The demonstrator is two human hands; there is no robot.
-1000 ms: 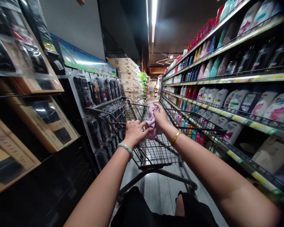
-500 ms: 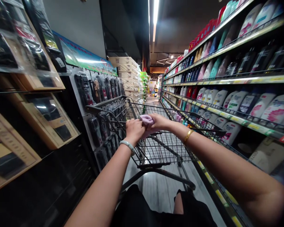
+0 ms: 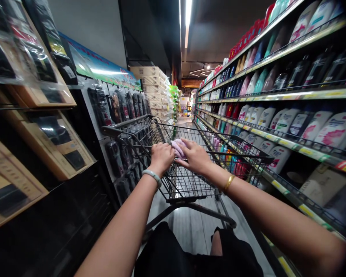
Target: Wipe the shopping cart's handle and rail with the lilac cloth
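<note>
A black wire shopping cart [image 3: 190,184] stands in front of me in the aisle. My left hand [image 3: 162,157] is closed around a bar at the cart's near edge, its knuckles up, with a pale bangle on the wrist. Just to its right, my right hand [image 3: 193,156] presses a lilac cloth [image 3: 178,148] against the same bar area, fingers curled over it. Part of the cloth is hidden under the fingers. A gold bracelet circles the right wrist. Through the wires I see the basket's floor.
Shelves of shampoo bottles [image 3: 285,121] line the right side, close to the cart. On the left are boxed goods [image 3: 66,144] and a rack of hanging black packs [image 3: 123,107]. Stacked cartons [image 3: 155,90] stand farther along. The pale floor [image 3: 187,227] runs ahead.
My right hand has shifted slightly to the right and turned over the cloth, showing more of its back. My left hand keeps its hold on the cart. The view has shifted slightly.
</note>
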